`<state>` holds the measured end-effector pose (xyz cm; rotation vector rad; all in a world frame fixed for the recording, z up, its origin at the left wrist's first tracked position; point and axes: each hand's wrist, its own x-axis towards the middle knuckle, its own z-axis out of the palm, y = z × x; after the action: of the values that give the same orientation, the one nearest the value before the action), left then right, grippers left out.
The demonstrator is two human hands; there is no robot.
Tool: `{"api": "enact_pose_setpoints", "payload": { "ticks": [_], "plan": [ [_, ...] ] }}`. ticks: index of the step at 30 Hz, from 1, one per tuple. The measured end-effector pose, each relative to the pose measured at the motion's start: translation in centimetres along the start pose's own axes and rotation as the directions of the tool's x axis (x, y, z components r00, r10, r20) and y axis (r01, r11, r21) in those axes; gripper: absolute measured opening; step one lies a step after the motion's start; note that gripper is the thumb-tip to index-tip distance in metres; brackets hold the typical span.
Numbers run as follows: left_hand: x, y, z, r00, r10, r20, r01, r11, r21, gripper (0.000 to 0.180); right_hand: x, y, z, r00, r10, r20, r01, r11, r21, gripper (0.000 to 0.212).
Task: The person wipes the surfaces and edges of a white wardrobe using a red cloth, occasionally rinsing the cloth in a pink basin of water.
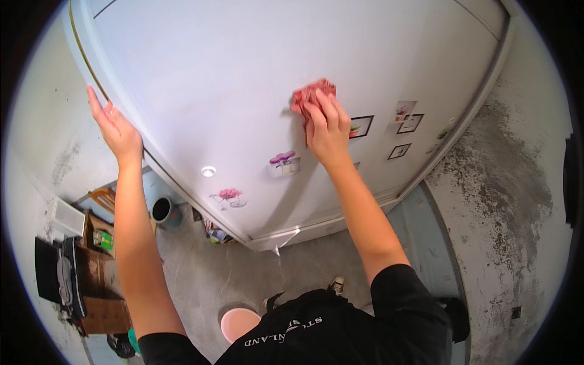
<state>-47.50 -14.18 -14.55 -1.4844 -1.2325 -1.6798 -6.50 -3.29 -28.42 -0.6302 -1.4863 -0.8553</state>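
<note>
A crumpled red cloth [315, 92] is pressed against the white wardrobe door [201, 79], with the fingers of my right hand [327, 128] closed over it. Small picture stickers decorate the door: a framed plant [361, 126] just right of that hand, purple flowers [283, 163] below it, a pink flower bicycle [229, 197] lower left. My left hand [117, 131] rests at the wardrobe's left side edge, its fingers stretched out and nothing in them. A round recessed handle [208, 171] lies between the two arms.
A pink basin [239, 324] stands on the grey floor [194, 280] by my feet. At left are a dark-mouthed bucket [162, 210], a wooden chair [103, 198] and a brown cabinet [103, 313] with bags. A stained wall [499, 201] rises at right.
</note>
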Motion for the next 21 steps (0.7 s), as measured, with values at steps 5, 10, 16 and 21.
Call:
{"api": "enact_pose_setpoints", "payload": {
  "ticks": [5,10,16,21],
  "plan": [
    [0.3,-0.8,-0.6,1.000,0.009,-0.030,-0.012,0.997,-0.077,0.065,6.6,4.9,-1.4,0.997,0.071,0.012,-0.071,0.996,0.056,0.046],
    [0.2,-0.1,-0.2,0.998,0.039,-0.049,-0.041,0.999,-0.033,0.061,22.1,14.8,-1.6,0.972,0.104,-0.211,-0.091,0.993,0.072,0.048],
    [0.0,-0.7,-0.8,0.998,0.037,-0.041,-0.038,0.999,-0.026,0.059,15.7,14.3,-2.2,0.988,0.101,-0.113,-0.089,0.990,0.107,0.058],
    [0.5,-0.6,-0.7,0.996,0.065,-0.052,-0.067,0.997,-0.036,0.059,17.4,15.7,-2.2,0.988,0.093,-0.123,-0.075,0.987,0.143,0.052]
  ]
}}
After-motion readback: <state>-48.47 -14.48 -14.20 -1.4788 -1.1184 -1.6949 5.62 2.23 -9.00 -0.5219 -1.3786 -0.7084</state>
